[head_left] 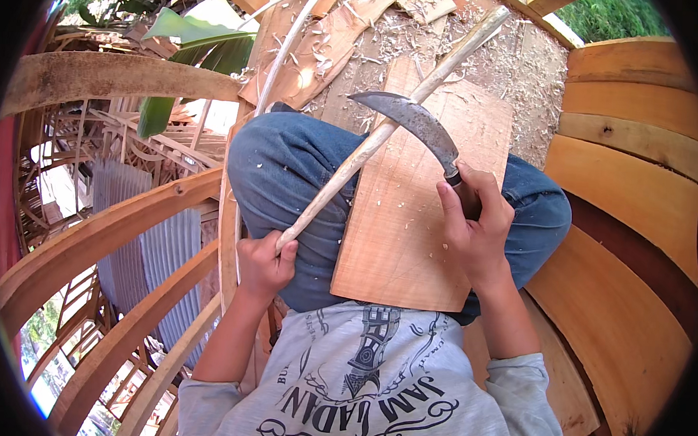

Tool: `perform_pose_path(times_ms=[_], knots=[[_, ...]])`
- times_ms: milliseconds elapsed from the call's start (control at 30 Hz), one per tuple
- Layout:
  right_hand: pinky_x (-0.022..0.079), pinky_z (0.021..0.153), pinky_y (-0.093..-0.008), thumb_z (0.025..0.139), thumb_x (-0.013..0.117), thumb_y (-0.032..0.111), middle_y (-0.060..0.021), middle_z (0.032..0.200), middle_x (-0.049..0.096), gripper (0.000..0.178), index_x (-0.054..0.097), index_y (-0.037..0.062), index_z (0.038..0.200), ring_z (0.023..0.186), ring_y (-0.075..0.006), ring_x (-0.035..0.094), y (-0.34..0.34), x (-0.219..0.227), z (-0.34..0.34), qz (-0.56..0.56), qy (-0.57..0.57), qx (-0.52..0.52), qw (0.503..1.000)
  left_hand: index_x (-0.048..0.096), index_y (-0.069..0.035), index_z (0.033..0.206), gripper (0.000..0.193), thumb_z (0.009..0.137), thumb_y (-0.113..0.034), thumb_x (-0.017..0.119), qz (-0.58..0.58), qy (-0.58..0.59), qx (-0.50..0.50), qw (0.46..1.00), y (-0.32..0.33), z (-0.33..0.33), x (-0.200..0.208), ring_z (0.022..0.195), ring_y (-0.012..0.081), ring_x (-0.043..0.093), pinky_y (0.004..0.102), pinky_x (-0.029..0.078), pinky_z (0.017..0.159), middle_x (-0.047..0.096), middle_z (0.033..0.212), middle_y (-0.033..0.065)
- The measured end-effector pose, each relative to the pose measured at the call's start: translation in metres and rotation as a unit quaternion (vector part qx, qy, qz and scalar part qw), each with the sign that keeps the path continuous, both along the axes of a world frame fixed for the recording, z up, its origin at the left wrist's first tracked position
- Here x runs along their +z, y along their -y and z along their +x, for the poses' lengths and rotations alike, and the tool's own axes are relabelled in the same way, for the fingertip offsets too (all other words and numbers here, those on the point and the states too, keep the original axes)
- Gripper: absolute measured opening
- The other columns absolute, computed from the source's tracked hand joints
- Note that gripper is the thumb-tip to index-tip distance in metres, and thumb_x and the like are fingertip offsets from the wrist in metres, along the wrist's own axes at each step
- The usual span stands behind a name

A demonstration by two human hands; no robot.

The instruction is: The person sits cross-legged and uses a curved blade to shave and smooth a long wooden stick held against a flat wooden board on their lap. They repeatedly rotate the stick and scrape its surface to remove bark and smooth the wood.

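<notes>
My left hand [267, 263] is closed round the near end of a long, pale wooden stick [326, 195]. The stick slants up and away to the right, across my left leg and over a flat wooden board [410, 244] lying on my lap. In my right hand [477, 216] is the dark handle of a sickle [417, 120] with a curved grey blade. That blade lies across the stick in the picture, its tip pointing left; whether it touches the wood I cannot tell.
Wood shavings [526, 78] cover the plank floor ahead. A wall of wooden boards [628, 168] rises at my right. Wooden rails [123, 216] run along my left, with corrugated sheets [168, 249] beyond them. A green leaf [193, 40] hangs over the far left rail.
</notes>
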State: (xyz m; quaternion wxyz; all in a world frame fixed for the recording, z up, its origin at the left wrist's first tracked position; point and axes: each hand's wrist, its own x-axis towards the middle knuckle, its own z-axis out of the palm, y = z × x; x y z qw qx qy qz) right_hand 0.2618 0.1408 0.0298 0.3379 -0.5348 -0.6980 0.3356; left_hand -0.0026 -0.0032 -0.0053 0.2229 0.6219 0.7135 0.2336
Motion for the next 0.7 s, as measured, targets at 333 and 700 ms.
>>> perform_pose_path(times_ms=[333,700], knots=[[0.047,0.052,-0.0279,0.076,0.069,0.001,-0.0135,0.071,0.060,0.024,0.059,-0.0019,0.097,0.057,-0.0196,0.061,0.000,-0.002,-0.003,0.026,-0.012,0.120,0.992,0.051,-0.005,0.057,0.040,0.086,-0.031,0.056,0.003,0.002,-0.003,1.000,0.000,0.000,0.000,0.039,0.0317,0.049,0.0376,0.035,0.039,0.042,0.044,0.0125],[0.047,0.054,-0.0244,0.075,0.069,-0.001,-0.0121,0.073,0.062,0.021,0.060,-0.0030,0.094,0.062,-0.0137,0.062,-0.008,0.000,-0.002,0.004,-0.020,0.092,0.996,0.052,-0.005,0.058,0.038,0.086,-0.030,0.057,-0.001,-0.003,-0.004,1.000,-0.002,0.000,0.002,0.038,0.0311,0.049,0.0372,0.035,0.039,0.042,0.044,0.0122]])
